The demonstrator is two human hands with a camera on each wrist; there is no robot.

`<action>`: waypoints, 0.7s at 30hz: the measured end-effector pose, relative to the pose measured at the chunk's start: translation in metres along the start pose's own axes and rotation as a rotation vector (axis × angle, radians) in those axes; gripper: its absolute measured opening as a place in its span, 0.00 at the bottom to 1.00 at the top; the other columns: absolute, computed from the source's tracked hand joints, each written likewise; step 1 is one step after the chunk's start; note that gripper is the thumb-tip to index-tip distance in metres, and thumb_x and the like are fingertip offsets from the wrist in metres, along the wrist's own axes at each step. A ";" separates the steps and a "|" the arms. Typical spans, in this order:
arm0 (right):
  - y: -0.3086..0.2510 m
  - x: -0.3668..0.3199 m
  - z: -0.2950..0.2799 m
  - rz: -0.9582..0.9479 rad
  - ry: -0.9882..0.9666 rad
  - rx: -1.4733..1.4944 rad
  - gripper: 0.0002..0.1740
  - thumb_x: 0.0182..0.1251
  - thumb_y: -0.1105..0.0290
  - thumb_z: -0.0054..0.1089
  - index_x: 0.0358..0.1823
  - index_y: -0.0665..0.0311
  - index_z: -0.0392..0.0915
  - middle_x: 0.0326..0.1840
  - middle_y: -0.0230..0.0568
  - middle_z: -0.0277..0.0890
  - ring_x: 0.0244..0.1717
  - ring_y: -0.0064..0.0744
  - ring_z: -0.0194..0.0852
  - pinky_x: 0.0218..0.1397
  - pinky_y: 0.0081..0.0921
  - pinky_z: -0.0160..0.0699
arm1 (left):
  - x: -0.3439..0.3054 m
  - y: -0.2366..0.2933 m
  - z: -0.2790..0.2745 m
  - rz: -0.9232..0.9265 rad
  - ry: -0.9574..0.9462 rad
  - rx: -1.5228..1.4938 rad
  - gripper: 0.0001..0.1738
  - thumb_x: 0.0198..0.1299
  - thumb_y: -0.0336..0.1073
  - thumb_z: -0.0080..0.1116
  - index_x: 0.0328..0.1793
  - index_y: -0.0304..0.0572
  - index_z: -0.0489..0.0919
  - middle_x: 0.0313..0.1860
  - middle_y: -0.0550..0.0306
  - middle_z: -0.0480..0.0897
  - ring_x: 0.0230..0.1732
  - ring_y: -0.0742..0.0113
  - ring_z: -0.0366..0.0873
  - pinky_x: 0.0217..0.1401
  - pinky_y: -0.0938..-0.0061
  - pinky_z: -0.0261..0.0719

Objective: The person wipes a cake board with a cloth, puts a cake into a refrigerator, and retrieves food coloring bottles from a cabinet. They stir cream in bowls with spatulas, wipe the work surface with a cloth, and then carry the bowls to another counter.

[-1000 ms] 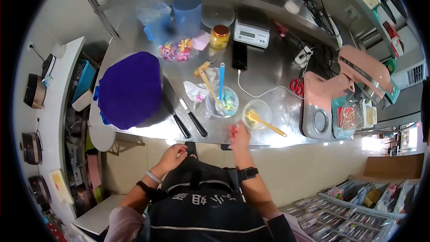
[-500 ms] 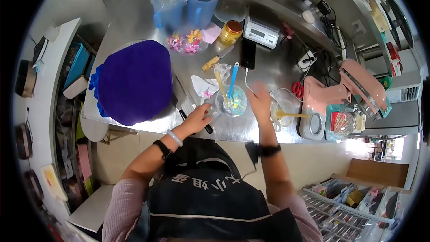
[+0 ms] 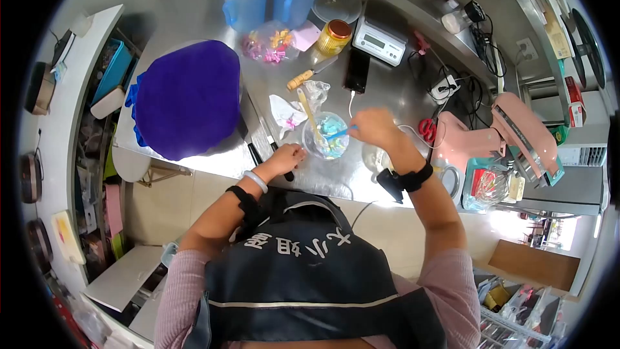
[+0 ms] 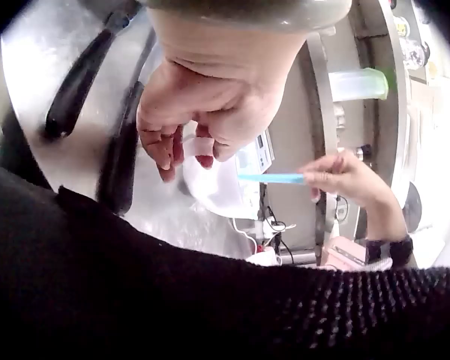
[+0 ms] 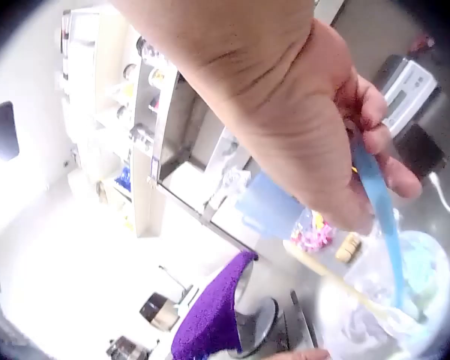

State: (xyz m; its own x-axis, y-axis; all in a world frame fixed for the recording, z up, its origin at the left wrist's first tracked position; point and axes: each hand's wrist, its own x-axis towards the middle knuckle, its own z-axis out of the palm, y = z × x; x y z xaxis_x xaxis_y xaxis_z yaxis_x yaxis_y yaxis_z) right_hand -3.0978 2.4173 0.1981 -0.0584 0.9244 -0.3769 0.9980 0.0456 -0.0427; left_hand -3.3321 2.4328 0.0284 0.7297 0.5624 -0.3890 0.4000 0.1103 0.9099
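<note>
A clear cup (image 3: pixel 307 144) with pale blue, yellow and white cream stands near the counter's front edge. Curled fingers of my left hand (image 3: pixel 282 160) grip its near left side; in the left wrist view, a translucent piece shows between that hand's (image 4: pixel 202 112) thumb and fingers. My right hand (image 3: pixel 381 132) pinches the handle of a blue spatula (image 3: pixel 339 133), tilted with its lower end in the cream. The right wrist view shows this hand (image 5: pixel 337 120) above the blue spatula (image 5: pixel 382 210). A wooden-handled spatula (image 3: pixel 305 102) leans inside the same cup.
Two black-handled knives (image 3: pixel 271 141) lie left of the cup. A purple cloth cover (image 3: pixel 187 100) stands beyond them. Behind are a corkscrew-like wooden handle (image 3: pixel 299 79), phone (image 3: pixel 357 71), jar (image 3: pixel 334 37) and scale (image 3: pixel 379 42). Another clear bowl (image 3: pixel 374 157) and a pink mixer (image 3: pixel 465 132) are right.
My right hand came over from beside the other bowl and took hold of the blue spatula, which now leans further right. My left hand rose from the counter's front edge to the cup's side.
</note>
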 end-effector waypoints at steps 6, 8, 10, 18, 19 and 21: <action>0.018 -0.031 -0.003 -0.038 0.124 0.132 0.13 0.53 0.59 0.56 0.26 0.61 0.81 0.26 0.48 0.77 0.32 0.50 0.76 0.35 0.42 0.73 | -0.004 0.002 0.002 0.038 0.064 0.038 0.18 0.63 0.42 0.47 0.33 0.30 0.73 0.23 0.52 0.76 0.23 0.66 0.78 0.28 0.71 0.74; 0.024 -0.029 0.003 0.052 0.083 0.049 0.13 0.53 0.59 0.56 0.26 0.62 0.81 0.27 0.48 0.77 0.33 0.50 0.76 0.36 0.42 0.73 | -0.003 0.004 0.003 0.014 0.081 0.059 0.17 0.63 0.42 0.47 0.34 0.31 0.74 0.23 0.53 0.76 0.23 0.66 0.78 0.28 0.72 0.74; 0.026 -0.030 0.005 0.076 0.083 0.027 0.13 0.53 0.59 0.56 0.26 0.61 0.81 0.27 0.47 0.78 0.33 0.50 0.76 0.37 0.41 0.74 | -0.001 0.005 0.002 -0.012 0.103 0.076 0.17 0.63 0.42 0.47 0.34 0.31 0.74 0.23 0.53 0.76 0.23 0.66 0.78 0.28 0.72 0.74; 0.035 -0.055 -0.033 0.113 0.067 -0.095 0.09 0.54 0.61 0.57 0.29 0.56 0.83 0.26 0.43 0.78 0.31 0.46 0.76 0.34 0.37 0.74 | -0.003 0.007 0.004 0.017 0.169 0.027 0.18 0.63 0.42 0.48 0.29 0.32 0.73 0.18 0.49 0.75 0.19 0.61 0.76 0.26 0.68 0.72; 0.034 -0.063 -0.041 0.066 0.122 -0.063 0.09 0.55 0.62 0.56 0.29 0.58 0.82 0.26 0.44 0.77 0.29 0.46 0.75 0.33 0.37 0.74 | -0.003 0.007 0.002 0.041 0.161 0.041 0.18 0.62 0.42 0.48 0.28 0.32 0.73 0.18 0.49 0.75 0.19 0.61 0.76 0.26 0.67 0.72; 0.029 -0.074 -0.040 0.018 0.170 -0.036 0.09 0.56 0.63 0.56 0.28 0.60 0.81 0.25 0.45 0.76 0.28 0.47 0.75 0.32 0.37 0.74 | -0.003 0.008 -0.002 0.022 0.135 0.049 0.18 0.63 0.42 0.48 0.30 0.31 0.73 0.19 0.51 0.75 0.19 0.64 0.76 0.26 0.69 0.72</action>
State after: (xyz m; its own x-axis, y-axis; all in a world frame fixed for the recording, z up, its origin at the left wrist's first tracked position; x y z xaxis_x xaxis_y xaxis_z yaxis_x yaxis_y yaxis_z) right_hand -3.0639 2.3656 0.2619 -0.0391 0.9759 -0.2149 0.9992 0.0394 -0.0029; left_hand -3.3314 2.4336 0.0373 0.6586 0.6695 -0.3435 0.4140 0.0588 0.9084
